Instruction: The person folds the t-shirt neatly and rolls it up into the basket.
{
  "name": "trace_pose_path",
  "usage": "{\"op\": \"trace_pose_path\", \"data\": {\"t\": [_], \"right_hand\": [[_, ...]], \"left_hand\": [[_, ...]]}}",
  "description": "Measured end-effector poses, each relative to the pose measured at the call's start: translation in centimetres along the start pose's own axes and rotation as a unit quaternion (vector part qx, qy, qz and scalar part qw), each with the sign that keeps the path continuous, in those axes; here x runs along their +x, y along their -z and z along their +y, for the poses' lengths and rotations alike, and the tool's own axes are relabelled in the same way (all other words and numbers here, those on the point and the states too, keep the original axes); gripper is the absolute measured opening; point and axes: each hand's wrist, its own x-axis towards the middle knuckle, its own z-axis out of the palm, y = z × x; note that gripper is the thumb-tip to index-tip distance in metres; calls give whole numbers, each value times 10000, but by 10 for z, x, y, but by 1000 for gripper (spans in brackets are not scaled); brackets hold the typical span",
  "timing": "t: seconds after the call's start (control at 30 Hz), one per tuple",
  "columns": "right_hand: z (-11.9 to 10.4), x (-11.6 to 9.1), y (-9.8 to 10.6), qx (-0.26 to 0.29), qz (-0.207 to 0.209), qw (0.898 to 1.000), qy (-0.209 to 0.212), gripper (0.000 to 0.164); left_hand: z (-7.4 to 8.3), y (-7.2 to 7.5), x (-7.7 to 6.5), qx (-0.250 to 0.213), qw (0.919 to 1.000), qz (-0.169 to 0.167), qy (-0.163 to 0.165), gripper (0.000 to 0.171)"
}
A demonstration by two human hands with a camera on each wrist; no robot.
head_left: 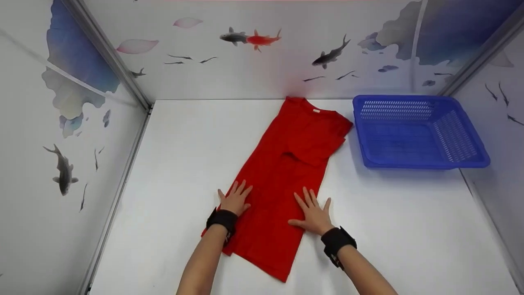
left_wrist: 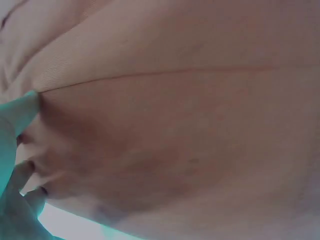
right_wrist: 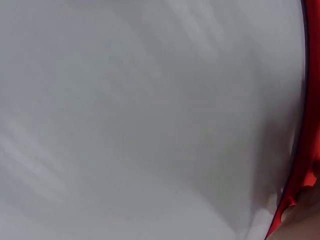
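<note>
A red T-shirt [head_left: 282,176] lies folded lengthwise on the white table, its collar toward the back wall and one short sleeve laid across the upper part. My left hand [head_left: 234,200] rests on its left edge with fingers spread. On the opposite edge, my right hand [head_left: 314,215] touches the cloth, fingers also spread. In the left wrist view the shirt [left_wrist: 175,140] fills most of the picture in a washed-out tone, with fingertips at the left. Only a strip of the shirt [right_wrist: 312,100] shows along the right side of the right wrist view.
A blue plastic basket [head_left: 366,159] stands at the back right, close beside the shirt's shoulder. White panels [head_left: 245,82] printed with fish enclose the table [head_left: 184,164] at the back and both sides. Black bands [head_left: 337,241] are strapped round both wrists.
</note>
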Motion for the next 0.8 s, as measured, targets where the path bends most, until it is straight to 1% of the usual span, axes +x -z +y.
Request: {"op": "trace_pose_path", "data": {"t": [0.1, 0.17, 0.27, 0.37, 0.47, 0.53, 0.57, 0.63, 0.67, 0.73, 0.77, 0.8], "right_hand": [[19, -3, 10, -38, -110, 9998, 133, 89], [32, -5, 18, -94, -243, 9995, 197, 89], [52, -9, 31, -185, -382, 9987, 281, 90], [72, -14, 48, -304, -429, 9984, 218, 89], [86, -19, 65, -403, -448, 9982, -32, 88], [92, -22, 74, -322, -492, 9979, -286, 89], [111, -19, 64, -308, -435, 9982, -286, 90], [113, -22, 64, -121, -360, 9983, -446, 88], [112, -23, 63, -9, -291, 9985, -463, 87], [110, -25, 57, 217, -179, 9987, -421, 85], [108, -26, 54, 289, -146, 9988, -360, 84], [88, -31, 63, 405, -203, 9981, -423, 82]], "left_hand": [[8, -17, -6, -131, 9994, 321, -20, 57], [20, -29, -10, 3, 9979, 641, -32, 55], [42, -41, -12, 299, 9942, 1036, 22, 53], [68, -47, -9, 611, 9909, 1195, 48, 52], [91, -48, -5, 916, 9891, 1153, -5, 52], [99, -43, -1, 980, 9891, 1095, -118, 50], [99, -40, 2, 966, 9891, 1090, -210, 49], [94, -34, 9, 880, 9901, 995, -455, 48], [90, -30, 13, 839, 9909, 880, -575, 51], [80, -25, 20, 847, 9915, 618, -769, 60], [76, -24, 23, 879, 9916, 433, -839, 66], [72, -23, 26, 926, 9917, 208, -871, 71]]}}
